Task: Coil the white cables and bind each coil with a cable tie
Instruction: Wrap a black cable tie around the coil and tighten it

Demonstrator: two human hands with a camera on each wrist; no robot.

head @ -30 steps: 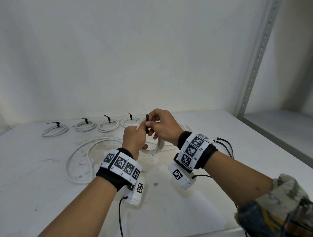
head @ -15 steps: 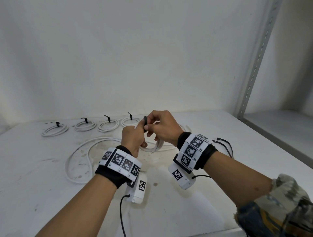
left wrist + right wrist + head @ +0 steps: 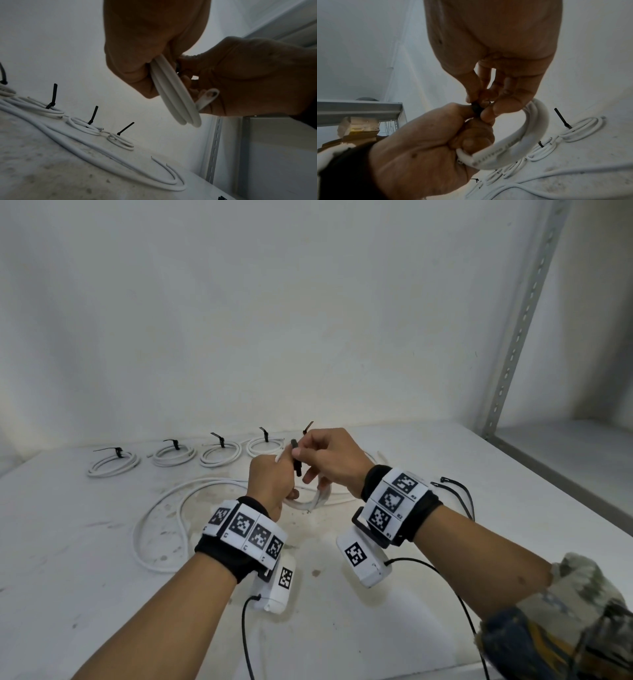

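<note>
Binding is the step in hand: the left hand (image 3: 270,481) is gripping a small white cable coil (image 3: 520,140), fingers curled tight round its turns and holding it up above the table (image 3: 394,628), while the right hand (image 3: 329,462) is pinching a black cable tie (image 3: 296,462) between thumb and fingertips at the top of the coil. In the right wrist view the tie's dark head (image 3: 476,108) is sitting exactly where the two hands are meeting; whether the tail is already passing through the head I cannot tell, since fingers are covering it.

Four finished coils (image 3: 219,453) are lying in a row along the back of the table, each carrying an upright black tie, and a fifth tie tail is showing just behind the hands. A long loose white cable (image 3: 161,529) is sprawling on the table to the left of the hands, and I judge it is still waiting to be coiled. Some spare black ties (image 3: 455,491) are lying near the right wrist.

As I judge it, the task is well along but not done. The next move is calling for the left hand's firm hold on the turns, so that they are not springing apart, and for the right hand to be feeding or drawing the tail through the head until the loop is cinching snugly round all the strands.
</note>
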